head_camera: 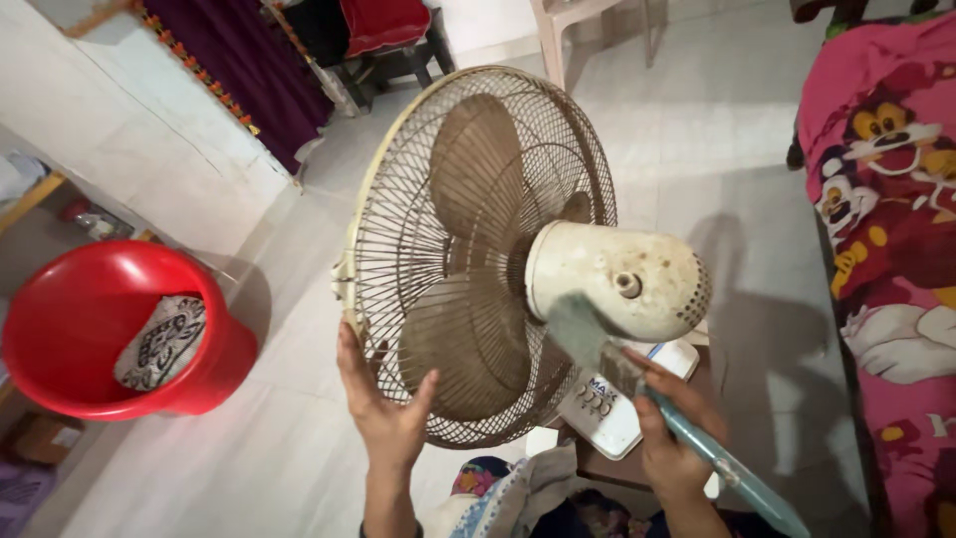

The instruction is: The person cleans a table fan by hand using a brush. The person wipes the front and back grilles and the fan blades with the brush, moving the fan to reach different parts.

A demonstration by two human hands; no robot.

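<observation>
teal brush (637, 384) in right hand (669, 438) touches fan motor (622, 279); left hand (383, 408) steadies grille (418, 249).

two bare forearms rise from the bottom of the frame, no sleeves, rings or watch on the left hand (383, 413) or right hand (669, 438); patterned cloth covers the lap.

By my left, near the floor's (717, 130) left edge, stands a red plastic tub (70, 329) with a patterned cloth (164, 341) inside. A pink cartoon-print bedsheet (886, 249) runs along the right edge. A purple curtain (234, 60) hangs at the far left corner.
</observation>
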